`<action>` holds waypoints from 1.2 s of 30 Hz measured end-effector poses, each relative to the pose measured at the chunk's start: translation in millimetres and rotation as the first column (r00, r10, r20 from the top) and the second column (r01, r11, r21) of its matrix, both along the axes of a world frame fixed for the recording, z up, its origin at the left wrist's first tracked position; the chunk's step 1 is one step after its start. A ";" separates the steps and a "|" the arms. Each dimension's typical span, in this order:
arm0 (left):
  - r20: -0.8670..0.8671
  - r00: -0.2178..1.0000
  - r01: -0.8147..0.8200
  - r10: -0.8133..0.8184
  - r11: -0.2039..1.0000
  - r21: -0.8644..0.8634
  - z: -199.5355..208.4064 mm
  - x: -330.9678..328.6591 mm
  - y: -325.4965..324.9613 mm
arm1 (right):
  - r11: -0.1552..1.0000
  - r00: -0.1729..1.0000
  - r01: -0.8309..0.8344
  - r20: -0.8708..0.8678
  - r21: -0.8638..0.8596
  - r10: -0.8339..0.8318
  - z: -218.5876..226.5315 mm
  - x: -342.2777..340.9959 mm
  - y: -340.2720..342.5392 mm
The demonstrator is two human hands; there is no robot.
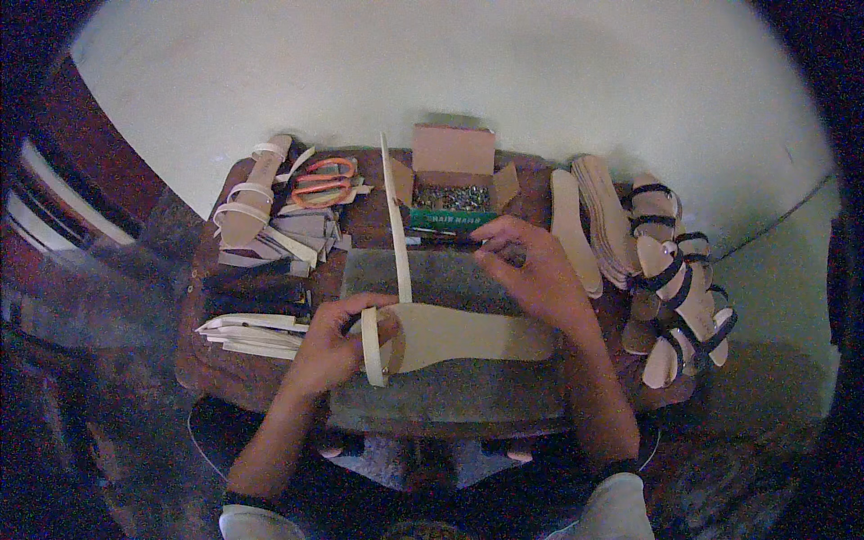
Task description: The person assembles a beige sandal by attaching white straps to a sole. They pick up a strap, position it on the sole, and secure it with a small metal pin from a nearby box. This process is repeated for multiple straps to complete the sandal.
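Observation:
A beige sandal sole [486, 335] lies lengthwise on a grey pad [468, 396]. My left hand [331, 349] grips its left end, with the thumb on top, under a cream strap [371, 346] that loops over the sole. Another long cream strap [396, 216] stretches away from the sole's far edge toward the back. My right hand [540, 274] is raised over the pad, just in front of an open cardboard box [450, 219] full of small metal pieces [450, 198]. Its fingers are drawn together in a pinch; whatever is between them is too small to make out.
At the left are a finished sandal [243, 221] with cream straps, orange-handled scissors [326, 180], grey strips [306, 229] and a stack of cream strips [252, 331]. Stacked soles [601, 216] and black-strapped sandals [684, 288] crowd the right side. A wall [540, 72] rises behind the table.

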State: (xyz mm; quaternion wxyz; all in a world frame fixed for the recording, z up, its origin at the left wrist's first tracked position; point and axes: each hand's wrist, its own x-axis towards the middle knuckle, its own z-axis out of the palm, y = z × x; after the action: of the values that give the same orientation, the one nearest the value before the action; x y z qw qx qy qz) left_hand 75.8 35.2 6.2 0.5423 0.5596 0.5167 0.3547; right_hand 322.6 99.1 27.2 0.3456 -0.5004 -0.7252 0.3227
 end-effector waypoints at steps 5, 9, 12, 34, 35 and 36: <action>-0.007 1.000 0.031 -0.031 0.999 0.017 -15.0 -10.1 -5.2 | 0.963 0.944 0.073 0.295 0.260 -0.151 9.9 -11.3 45.6; 0.033 0.999 0.021 -0.021 1.000 -0.006 -11.2 -8.1 -3.0 | 0.964 0.833 0.004 0.532 0.267 -0.151 -9.7 -19.5 97.0; 0.040 0.999 0.020 -0.022 0.998 0.053 -19.5 -9.8 -4.6 | 0.962 0.823 0.010 0.544 0.274 -0.163 -35.4 -29.4 121.4; 0.027 0.998 0.047 -0.050 0.995 0.089 -23.8 -10.9 -3.8 | 0.954 0.720 -0.234 0.692 0.187 0.041 -39.4 -50.1 137.7; 0.031 0.998 0.049 -0.052 0.996 0.078 -23.4 -10.4 -3.6 | 0.951 0.734 -0.241 0.678 0.196 0.047 -40.3 -47.1 138.2; 0.016 0.998 0.057 -0.058 0.995 0.081 -23.2 -10.9 -3.3 | 0.958 0.740 -0.221 0.672 0.184 0.041 -39.4 -48.1 136.9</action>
State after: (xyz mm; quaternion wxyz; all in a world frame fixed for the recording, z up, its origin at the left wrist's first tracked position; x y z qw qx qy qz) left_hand 64.8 31.9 -17.1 0.5340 0.5923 0.4809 0.3645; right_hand 274.5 235.9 -12.2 0.1034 -0.4814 -0.8687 0.0538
